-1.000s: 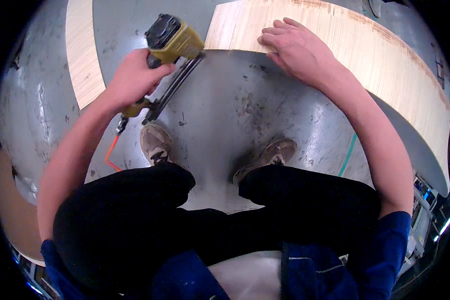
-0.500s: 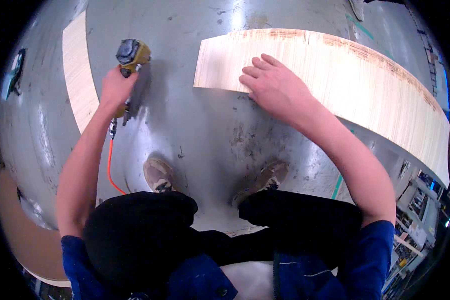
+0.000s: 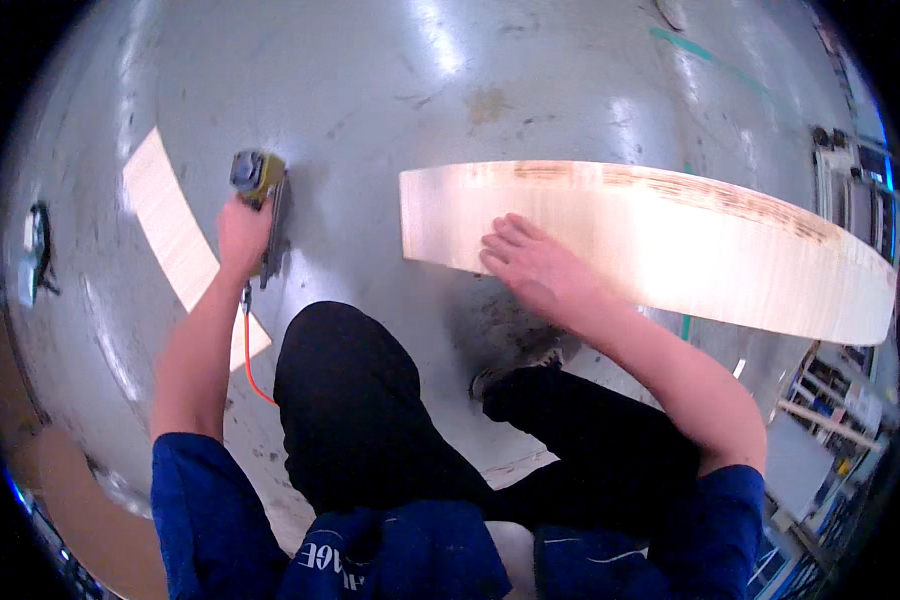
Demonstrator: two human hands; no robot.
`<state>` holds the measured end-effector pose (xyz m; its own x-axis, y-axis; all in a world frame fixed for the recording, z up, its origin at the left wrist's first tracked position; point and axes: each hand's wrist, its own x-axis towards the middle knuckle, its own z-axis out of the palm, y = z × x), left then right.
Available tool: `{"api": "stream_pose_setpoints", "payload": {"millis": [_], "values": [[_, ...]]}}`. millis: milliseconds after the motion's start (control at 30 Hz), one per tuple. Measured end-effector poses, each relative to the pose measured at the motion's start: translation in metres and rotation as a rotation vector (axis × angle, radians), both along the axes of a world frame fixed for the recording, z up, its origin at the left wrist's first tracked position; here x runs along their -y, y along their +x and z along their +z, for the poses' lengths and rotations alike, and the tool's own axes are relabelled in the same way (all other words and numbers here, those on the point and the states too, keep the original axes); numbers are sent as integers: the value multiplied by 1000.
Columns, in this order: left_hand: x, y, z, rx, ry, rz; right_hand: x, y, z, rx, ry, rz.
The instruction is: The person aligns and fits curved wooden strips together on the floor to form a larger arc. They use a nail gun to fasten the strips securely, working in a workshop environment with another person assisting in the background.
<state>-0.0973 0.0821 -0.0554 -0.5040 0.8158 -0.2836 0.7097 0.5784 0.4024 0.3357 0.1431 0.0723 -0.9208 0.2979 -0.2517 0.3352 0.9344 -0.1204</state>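
Observation:
My left hand [image 3: 242,240] is wrapped round the handle of a yellow and black air nailer [image 3: 257,178]. An orange air hose [image 3: 248,345] runs from the tool's rear end back toward my left knee. On my right, a long pale wooden panel [image 3: 670,235] with a curved far edge stretches across the floor, marked with dark brown streaks along that edge. Near its left end my right hand [image 3: 535,265] lies on the surface, fingers extended and palm down. The thumb is hard to make out against the panel's near edge.
A narrow curved pale wood strip [image 3: 175,225] lies left of the nailer on the grey floor [image 3: 350,130]. Far left sits a small dark and light object [image 3: 36,255]. A brown board [image 3: 90,500] is at lower left; racks with parts [image 3: 840,410] stand at right.
My view has shifted, and the panel, strip and nailer all appear lower in it. My left knee has come forward and hides the left shoe. Both hands keep their places on nailer and panel.

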Motion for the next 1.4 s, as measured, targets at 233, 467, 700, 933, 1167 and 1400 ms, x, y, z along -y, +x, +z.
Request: {"api": "stream_pose_setpoints", "payload": {"millis": [233, 467, 700, 933, 1167, 1400], "values": [[-4, 24, 18, -146, -46, 63, -10, -2, 9, 115, -53, -23], [-59, 61, -18, -154, -8, -127, -14, -10, 24, 263, -37, -4], [-93, 142, 10, 101, 524, -358, -33, 9, 53, 310, -206, -94], [-95, 191, 18, 1100, -190, -154, 11, 10, 90, 12, -554, -503], [-98, 196, 16, 1099, -222, -140, 47, 54, 95, -414, -762, -2094], [-107, 194, 17, 1102, -246, -194, 36, 39, 91, -455, -694, -2182]]}}
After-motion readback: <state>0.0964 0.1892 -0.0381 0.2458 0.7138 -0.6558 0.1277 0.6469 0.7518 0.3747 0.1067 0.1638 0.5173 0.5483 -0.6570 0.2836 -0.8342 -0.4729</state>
